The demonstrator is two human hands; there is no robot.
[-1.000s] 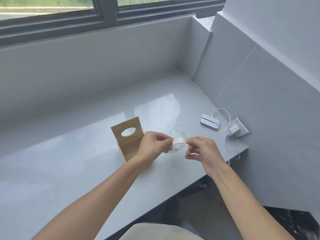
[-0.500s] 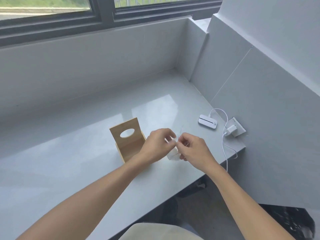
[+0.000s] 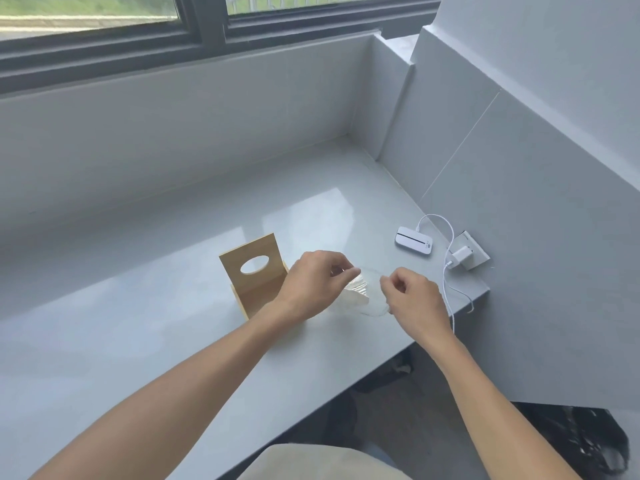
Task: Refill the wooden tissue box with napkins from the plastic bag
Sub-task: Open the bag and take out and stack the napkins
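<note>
The wooden tissue box point(image 3: 254, 277) stands on the grey counter with its lid, which has an oval hole, raised upright. Just right of it I hold a clear plastic bag point(image 3: 372, 296) with white napkins point(image 3: 356, 295) inside. My left hand point(image 3: 313, 282) pinches the bag's left edge, partly covering the box's right side. My right hand point(image 3: 412, 297) pinches the bag's right edge, so the bag's mouth is spread between the two hands.
A small white device point(image 3: 414, 241) lies at the right of the counter point(image 3: 138, 323), its white cable point(image 3: 450, 271) running to a charger in a wall socket point(image 3: 465, 252). The counter's front edge runs diagonally below my hands. A dark bag point(image 3: 585, 441) sits on the floor.
My hands came together at the bag's top, then drew apart sideways, spreading the bag's mouth. The box has not moved.
</note>
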